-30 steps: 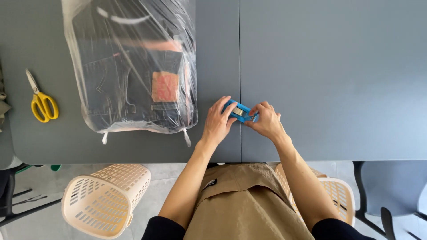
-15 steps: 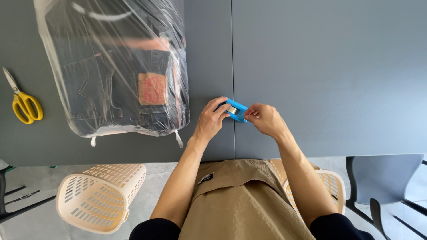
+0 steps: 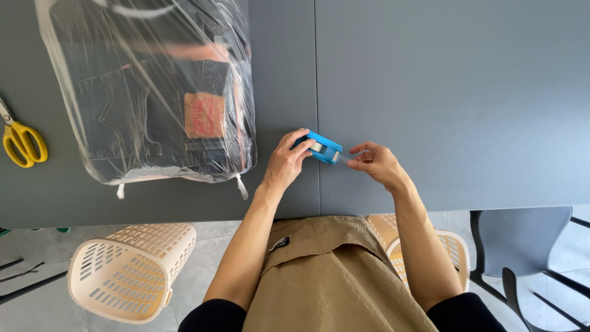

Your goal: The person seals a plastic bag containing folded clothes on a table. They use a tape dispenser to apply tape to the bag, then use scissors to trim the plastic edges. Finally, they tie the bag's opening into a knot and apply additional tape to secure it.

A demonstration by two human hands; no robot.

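Observation:
My left hand grips a small blue tape dispenser just above the grey table. My right hand pinches the end of a clear strip of tape drawn out of the dispenser's right side, a short way from it. To the left lies a clear plastic bag holding folded dark jeans with a reddish patch. The bag's lower right corner is close to my left hand.
Yellow-handled scissors lie at the table's left edge. Below the table's near edge a beige slotted basket lies on its side at the left, and another basket stands by my right arm. A dark chair is at the lower right.
My right hand has moved right, away from the dispenser, drawing out a strip of tape. The view has shifted, so the bag and scissors sit further left.

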